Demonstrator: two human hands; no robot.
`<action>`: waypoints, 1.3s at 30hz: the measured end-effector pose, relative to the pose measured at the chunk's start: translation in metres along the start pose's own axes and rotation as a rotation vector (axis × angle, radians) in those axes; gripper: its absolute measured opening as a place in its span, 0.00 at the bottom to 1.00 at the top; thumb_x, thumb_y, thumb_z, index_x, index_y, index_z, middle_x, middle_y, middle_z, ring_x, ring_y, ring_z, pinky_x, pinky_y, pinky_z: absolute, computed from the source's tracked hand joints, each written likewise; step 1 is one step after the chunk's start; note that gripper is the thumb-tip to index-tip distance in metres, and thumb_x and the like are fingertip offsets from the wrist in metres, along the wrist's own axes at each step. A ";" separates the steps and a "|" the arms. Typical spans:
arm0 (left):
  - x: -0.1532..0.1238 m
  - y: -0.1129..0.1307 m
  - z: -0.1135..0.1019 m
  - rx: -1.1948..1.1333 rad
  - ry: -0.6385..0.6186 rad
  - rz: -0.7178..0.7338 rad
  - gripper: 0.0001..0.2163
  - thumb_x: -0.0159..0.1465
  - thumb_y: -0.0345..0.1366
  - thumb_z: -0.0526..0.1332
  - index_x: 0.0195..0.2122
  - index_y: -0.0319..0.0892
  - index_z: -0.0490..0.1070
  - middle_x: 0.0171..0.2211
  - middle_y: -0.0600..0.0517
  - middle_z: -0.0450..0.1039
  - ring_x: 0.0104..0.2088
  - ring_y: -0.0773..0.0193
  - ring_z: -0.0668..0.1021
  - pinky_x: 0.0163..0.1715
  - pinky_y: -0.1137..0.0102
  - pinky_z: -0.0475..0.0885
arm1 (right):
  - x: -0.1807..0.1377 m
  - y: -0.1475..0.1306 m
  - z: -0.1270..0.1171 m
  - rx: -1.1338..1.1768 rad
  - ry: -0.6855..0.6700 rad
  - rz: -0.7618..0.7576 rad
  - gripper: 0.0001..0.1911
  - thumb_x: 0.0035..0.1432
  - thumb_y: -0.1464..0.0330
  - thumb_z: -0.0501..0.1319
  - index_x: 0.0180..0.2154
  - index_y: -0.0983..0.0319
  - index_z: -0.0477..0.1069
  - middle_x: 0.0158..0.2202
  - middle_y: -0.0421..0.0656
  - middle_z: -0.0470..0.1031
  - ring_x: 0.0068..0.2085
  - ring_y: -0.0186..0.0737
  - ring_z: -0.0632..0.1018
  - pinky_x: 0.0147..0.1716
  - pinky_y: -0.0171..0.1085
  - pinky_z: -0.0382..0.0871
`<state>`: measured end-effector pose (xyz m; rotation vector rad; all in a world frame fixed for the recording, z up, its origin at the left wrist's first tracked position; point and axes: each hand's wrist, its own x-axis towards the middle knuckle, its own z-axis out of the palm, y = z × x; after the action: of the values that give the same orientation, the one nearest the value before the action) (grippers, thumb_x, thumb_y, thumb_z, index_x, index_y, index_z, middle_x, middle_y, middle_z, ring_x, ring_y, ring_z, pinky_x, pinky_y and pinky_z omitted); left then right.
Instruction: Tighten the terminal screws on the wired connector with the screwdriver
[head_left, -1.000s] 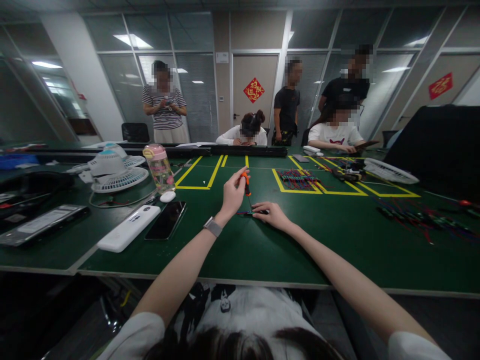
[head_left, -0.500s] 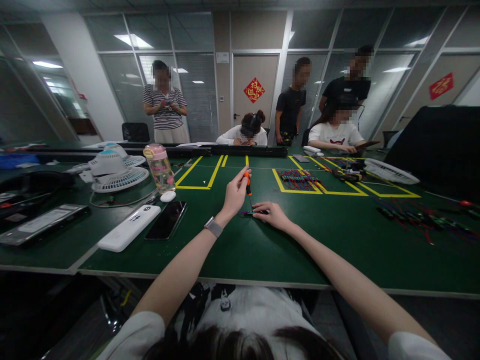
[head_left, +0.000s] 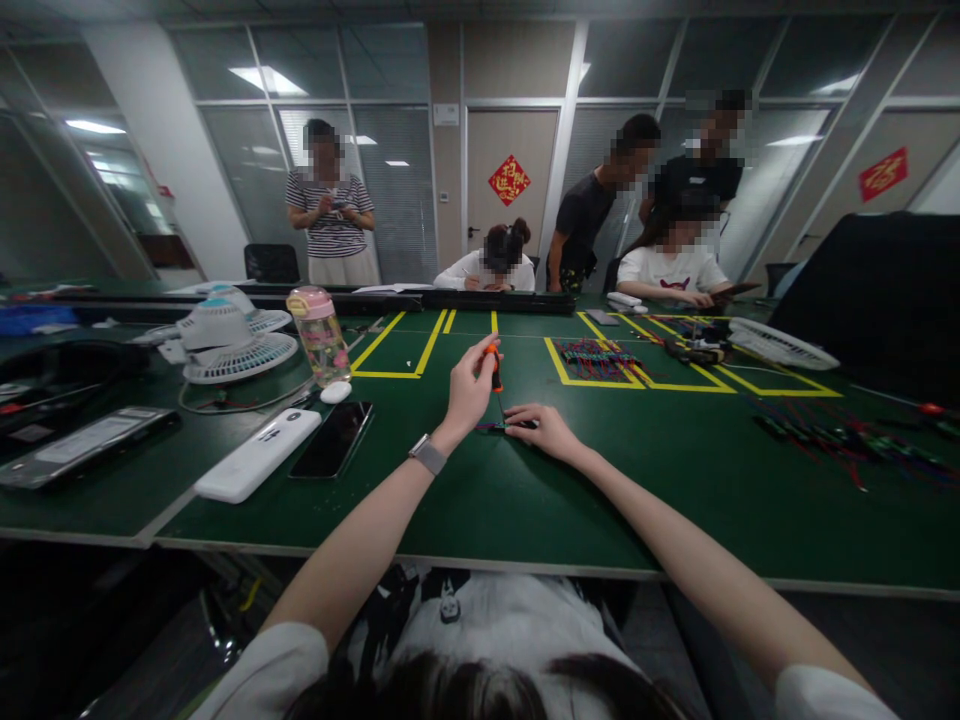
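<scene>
Head view: 2 bare hands at work over the green counter.
Left hand: grip wrapped round the handle of an orange-and-black screwdriver; watch with a grey band on that wrist.
Screwdriver: near upright, handle up, thin shaft angled down at the small wired part. Tip contact too small to tell.
Right hand: low on the counter, grip pinching the right end of that part between thumb and fingers.
Small wired part: on the counter, between the 2 hands; coloured leads out its left side, finer detail unreadable.
Left side: black phone flat, white block just beside it, bottle with pink lid, white fan behind that.
Right side: wire pile lying across yellow tape; 2nd pile nearer the right edge, red and blue leads.
Far side: 5 other people, 3 standing, 2 seated; standing person in striped top at left, seated person in white bent forward.
</scene>
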<state>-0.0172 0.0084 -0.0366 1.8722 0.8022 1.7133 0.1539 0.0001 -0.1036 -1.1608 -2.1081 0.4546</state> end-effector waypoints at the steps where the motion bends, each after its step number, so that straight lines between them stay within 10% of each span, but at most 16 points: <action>1: 0.000 0.000 0.000 0.017 0.023 0.008 0.15 0.66 0.36 0.53 0.53 0.45 0.68 0.45 0.47 0.72 0.41 0.65 0.76 0.43 0.69 0.71 | 0.000 0.000 0.000 -0.002 -0.001 0.000 0.09 0.53 0.65 0.64 0.36 0.57 0.80 0.46 0.45 0.78 0.47 0.46 0.78 0.50 0.44 0.69; 18: 0.000 0.005 -0.002 0.150 0.005 0.054 0.13 0.60 0.38 0.62 0.46 0.45 0.73 0.37 0.50 0.69 0.36 0.66 0.74 0.39 0.72 0.71 | 0.000 -0.001 -0.001 0.005 -0.003 -0.007 0.09 0.53 0.65 0.63 0.37 0.58 0.80 0.45 0.45 0.78 0.47 0.46 0.78 0.50 0.44 0.69; 39: 0.001 0.004 0.000 -0.037 -0.076 -0.053 0.16 0.68 0.34 0.50 0.56 0.46 0.65 0.44 0.48 0.72 0.37 0.67 0.77 0.38 0.72 0.72 | 0.000 0.002 0.001 0.014 -0.005 0.001 0.10 0.53 0.64 0.63 0.37 0.58 0.80 0.46 0.45 0.78 0.47 0.46 0.78 0.50 0.44 0.68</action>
<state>-0.0164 0.0058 -0.0331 1.8625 0.7784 1.6044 0.1545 0.0010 -0.1051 -1.1539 -2.1057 0.4723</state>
